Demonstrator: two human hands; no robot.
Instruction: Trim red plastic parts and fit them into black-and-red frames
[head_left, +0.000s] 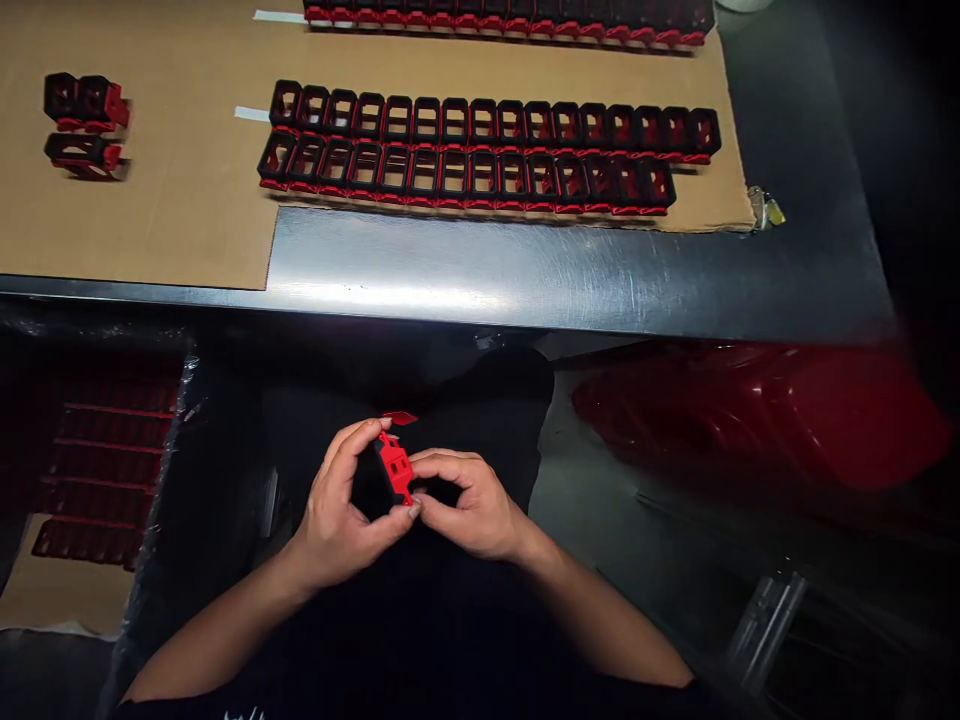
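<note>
Both my hands are down over my lap, below the table edge. My left hand (341,510) and my right hand (465,505) are closed together on one small red plastic part (394,468), fingertips pinching it from both sides. A black piece seems to sit behind the red one, partly hidden by my fingers. Up on the table, two long rows of black-and-red frame parts (480,150) lie side by side on a cardboard sheet (187,190).
Another row of the same parts (510,18) runs along the far edge. Two small groups of parts (84,125) sit at the left on the cardboard. The bare metal table (525,270) has its front edge near me. A bin with red parts (105,460) stands low left, a red bag (765,410) low right.
</note>
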